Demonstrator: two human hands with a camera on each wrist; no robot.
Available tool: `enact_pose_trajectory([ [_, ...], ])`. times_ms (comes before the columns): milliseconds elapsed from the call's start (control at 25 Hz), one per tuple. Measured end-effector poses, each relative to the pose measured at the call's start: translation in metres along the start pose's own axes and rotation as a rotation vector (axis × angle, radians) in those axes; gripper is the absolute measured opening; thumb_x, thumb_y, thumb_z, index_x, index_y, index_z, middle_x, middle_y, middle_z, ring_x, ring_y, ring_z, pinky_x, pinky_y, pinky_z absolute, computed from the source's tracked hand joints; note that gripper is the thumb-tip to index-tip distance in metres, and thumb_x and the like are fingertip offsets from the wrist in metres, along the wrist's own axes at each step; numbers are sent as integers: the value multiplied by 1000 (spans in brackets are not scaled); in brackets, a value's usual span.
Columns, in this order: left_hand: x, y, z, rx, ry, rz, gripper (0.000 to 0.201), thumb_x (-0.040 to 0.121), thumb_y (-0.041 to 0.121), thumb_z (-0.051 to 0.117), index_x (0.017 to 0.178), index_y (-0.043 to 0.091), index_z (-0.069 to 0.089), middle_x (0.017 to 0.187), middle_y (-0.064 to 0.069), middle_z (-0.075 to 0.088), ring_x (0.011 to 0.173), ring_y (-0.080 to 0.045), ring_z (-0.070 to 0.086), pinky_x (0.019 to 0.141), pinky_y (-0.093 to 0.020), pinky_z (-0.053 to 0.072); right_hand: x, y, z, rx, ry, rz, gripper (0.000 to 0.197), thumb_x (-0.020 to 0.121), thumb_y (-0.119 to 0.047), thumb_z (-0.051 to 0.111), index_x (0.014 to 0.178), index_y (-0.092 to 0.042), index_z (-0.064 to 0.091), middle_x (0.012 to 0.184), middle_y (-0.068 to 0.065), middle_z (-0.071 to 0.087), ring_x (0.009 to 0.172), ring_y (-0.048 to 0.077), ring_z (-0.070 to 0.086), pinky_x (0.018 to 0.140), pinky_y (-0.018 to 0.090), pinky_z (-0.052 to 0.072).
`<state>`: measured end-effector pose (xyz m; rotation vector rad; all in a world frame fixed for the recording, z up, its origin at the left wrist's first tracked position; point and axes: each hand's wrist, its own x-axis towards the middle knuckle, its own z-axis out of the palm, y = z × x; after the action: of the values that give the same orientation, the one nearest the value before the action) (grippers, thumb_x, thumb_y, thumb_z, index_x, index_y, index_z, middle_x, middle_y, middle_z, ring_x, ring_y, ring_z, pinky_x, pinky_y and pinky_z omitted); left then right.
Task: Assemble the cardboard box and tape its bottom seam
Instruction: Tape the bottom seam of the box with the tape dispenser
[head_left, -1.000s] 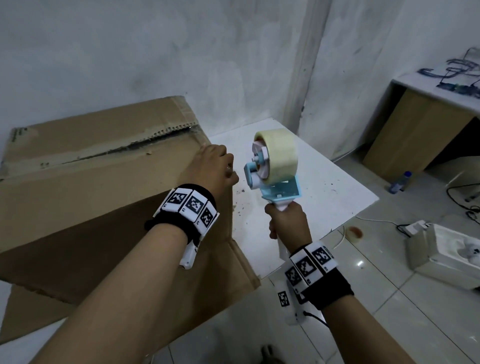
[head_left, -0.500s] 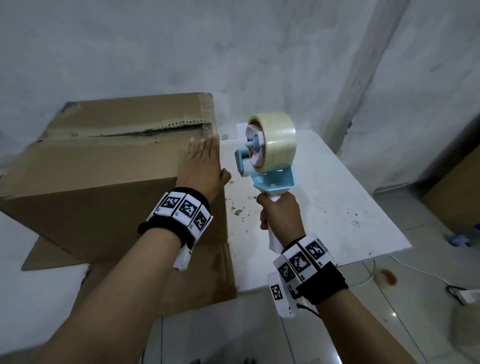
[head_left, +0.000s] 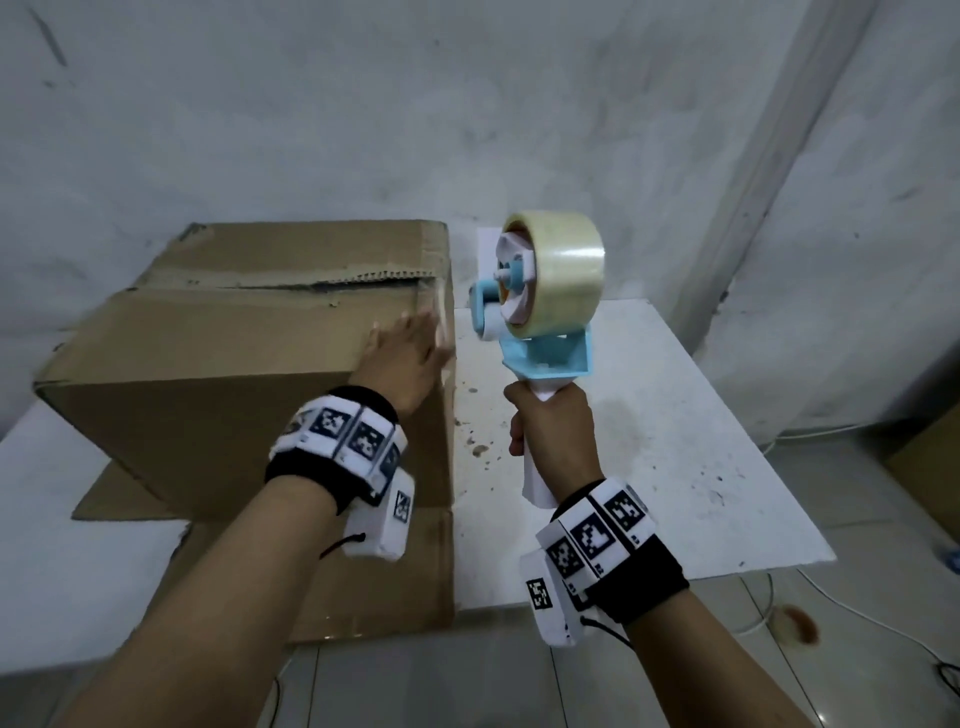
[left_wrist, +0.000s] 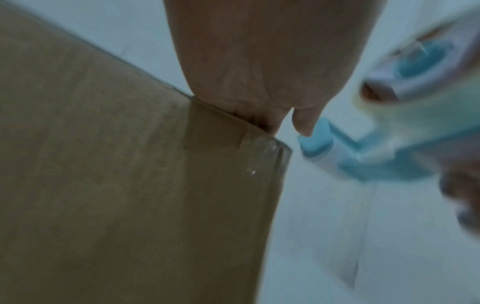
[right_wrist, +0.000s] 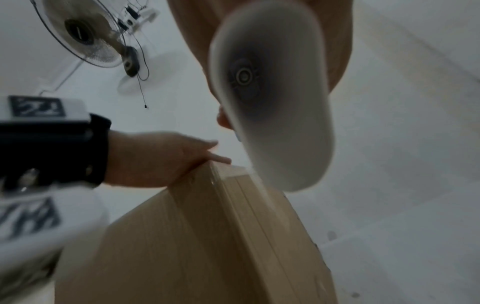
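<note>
A brown cardboard box (head_left: 218, 364) stands on the white table (head_left: 675, 467), its top flaps folded down with a ragged seam (head_left: 322, 283) between them. My left hand (head_left: 410, 353) lies flat, fingers straight, on the near top flap at the box's right edge (left_wrist: 259, 115). My right hand (head_left: 550, 421) grips the white handle of a blue tape dispenser (head_left: 545, 358), held upright just right of the box, clear of it. Its roll of clear tape (head_left: 566, 270) sits on top. In the right wrist view the handle's butt end (right_wrist: 270, 102) fills the middle.
Lower box flaps (head_left: 374, 571) splay out over the table's front edge. The table surface right of the box is stained. A wall stands close behind. A pedestal fan (right_wrist: 88, 35) shows in the right wrist view. Cables lie on the tiled floor (head_left: 857, 649) at right.
The box now sits level with its top facing me. My left hand went from curled at the box's corner to flat on the top flap. The dispenser stays held up beside the box.
</note>
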<state>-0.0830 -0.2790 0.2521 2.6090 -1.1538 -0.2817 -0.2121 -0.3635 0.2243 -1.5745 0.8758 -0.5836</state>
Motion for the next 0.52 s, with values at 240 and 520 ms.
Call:
enact_pose_trajectory([
  [240, 11, 26, 22, 428, 16, -98, 56, 99, 15, 19, 147, -3, -3, 157, -18, -9, 146, -30, -9, 119, -41, -1, 12, -17, 3, 5, 34, -37, 16, 77, -16, 56, 62, -14, 52, 46, 3, 52, 38, 17, 49, 56, 31, 45],
  [520, 31, 44, 9, 328, 127, -199, 42, 92, 14, 35, 132, -1, 32, 136, -18, 38, 125, -30, 38, 100, -36, 33, 42, 7, -6, 26, -10, 22, 20, 77, -13, 57, 58, -10, 52, 45, 6, 52, 33, 15, 48, 55, 30, 43],
])
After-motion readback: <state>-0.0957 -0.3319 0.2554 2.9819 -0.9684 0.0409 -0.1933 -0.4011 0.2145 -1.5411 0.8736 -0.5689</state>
